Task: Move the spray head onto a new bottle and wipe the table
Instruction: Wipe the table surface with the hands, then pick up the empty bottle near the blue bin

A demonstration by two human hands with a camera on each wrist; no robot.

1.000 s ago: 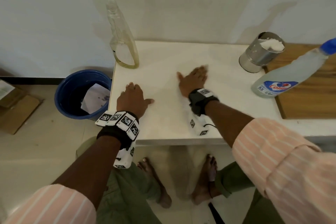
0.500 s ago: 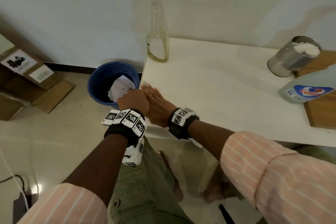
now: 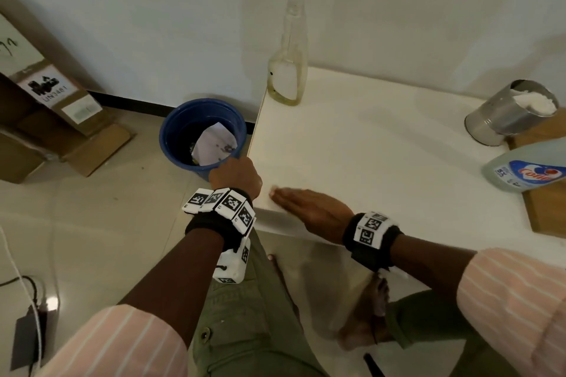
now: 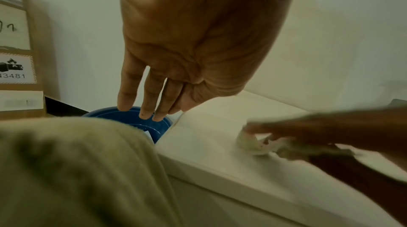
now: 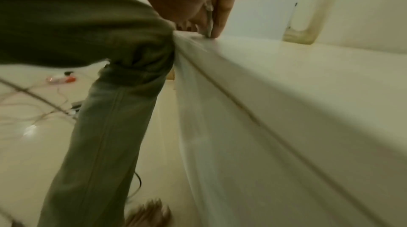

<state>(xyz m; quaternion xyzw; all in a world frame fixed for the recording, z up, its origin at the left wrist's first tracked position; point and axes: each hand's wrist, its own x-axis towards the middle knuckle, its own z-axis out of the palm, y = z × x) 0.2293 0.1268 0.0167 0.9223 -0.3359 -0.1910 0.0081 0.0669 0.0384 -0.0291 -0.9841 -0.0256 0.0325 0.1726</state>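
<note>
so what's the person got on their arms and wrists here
Both arms wear a pale pink sleeve with thin white stripes, pushed up the forearm. The left hand has a black wrist strap carrying white blocks printed with black square marker codes, and a white marker-printed box sits under that wrist. The right hand has the same black strap with white marker blocks. Both hands are bare.

The crumpled white tissue wad (image 4: 253, 143) on the white table (image 3: 382, 162) is smeared by motion blur in the left wrist view and mostly covered by the right hand (image 3: 315, 211); the head view shows perhaps a sliver of it. At the table's right end, the pale bottle with a blue-red label (image 3: 526, 171) and the wooden board (image 3: 548, 208) are cut by the frame edge.
</note>
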